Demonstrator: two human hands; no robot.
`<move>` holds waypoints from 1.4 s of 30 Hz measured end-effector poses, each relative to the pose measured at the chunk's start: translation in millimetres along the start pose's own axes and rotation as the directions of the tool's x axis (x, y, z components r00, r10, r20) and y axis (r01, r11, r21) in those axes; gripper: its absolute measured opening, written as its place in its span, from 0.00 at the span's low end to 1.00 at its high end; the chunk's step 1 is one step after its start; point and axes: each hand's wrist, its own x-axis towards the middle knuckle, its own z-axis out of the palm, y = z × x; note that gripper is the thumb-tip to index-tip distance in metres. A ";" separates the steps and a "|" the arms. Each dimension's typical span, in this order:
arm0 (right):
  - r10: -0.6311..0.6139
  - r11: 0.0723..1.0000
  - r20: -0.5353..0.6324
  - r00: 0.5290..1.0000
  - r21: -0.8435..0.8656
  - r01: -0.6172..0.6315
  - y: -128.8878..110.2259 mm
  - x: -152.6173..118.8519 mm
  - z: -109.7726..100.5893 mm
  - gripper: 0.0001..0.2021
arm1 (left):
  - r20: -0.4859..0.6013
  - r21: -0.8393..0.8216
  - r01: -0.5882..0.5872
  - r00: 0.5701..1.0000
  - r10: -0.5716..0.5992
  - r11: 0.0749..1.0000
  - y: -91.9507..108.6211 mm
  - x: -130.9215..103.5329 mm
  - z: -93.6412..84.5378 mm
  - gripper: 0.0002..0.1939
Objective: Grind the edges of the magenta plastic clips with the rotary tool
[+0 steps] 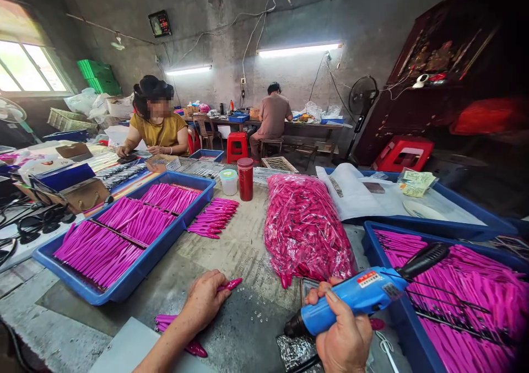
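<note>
My left hand (206, 296) is closed on a glossy pink, pointed plastic piece (230, 285), its tip sticking out past the fingers just above the table. In my right hand (345, 329) lies a blue electric screwdriver (351, 301), held tilted with its black nose toward the lower left. Small metal rings (258, 304) are scattered on the table between the hands. Several more pink pieces (196, 347) lie partly hidden beneath my left forearm. A clear bag (306, 224) full of dark pink pieces stands beyond my hands.
Blue trays (124, 290) of long pink strips flank the work area, left and right (413, 318). A row of pink pieces (215, 216), a red cup (245, 180) and a lidded tub (228, 182) stand ahead. Two people (159, 133) sit at work farther back.
</note>
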 end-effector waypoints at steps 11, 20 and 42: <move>0.006 1.000 0.016 1.000 -0.007 -0.006 -0.5 0.0 -0.3 0.20 | 0.031 -0.054 0.065 0.998 -0.063 0.996 0.6 0.9 -2.9 0.03; -0.010 1.000 0.026 1.000 -0.022 0.011 -1.9 -1.0 0.1 0.19 | 0.038 -0.064 0.044 0.998 -0.041 0.997 0.6 1.4 -4.8 0.03; 0.012 1.000 -0.005 1.000 -0.002 -0.012 -2.8 -0.4 2.5 0.19 | 0.023 -0.073 0.088 0.996 -0.087 0.993 1.8 0.4 -2.4 0.02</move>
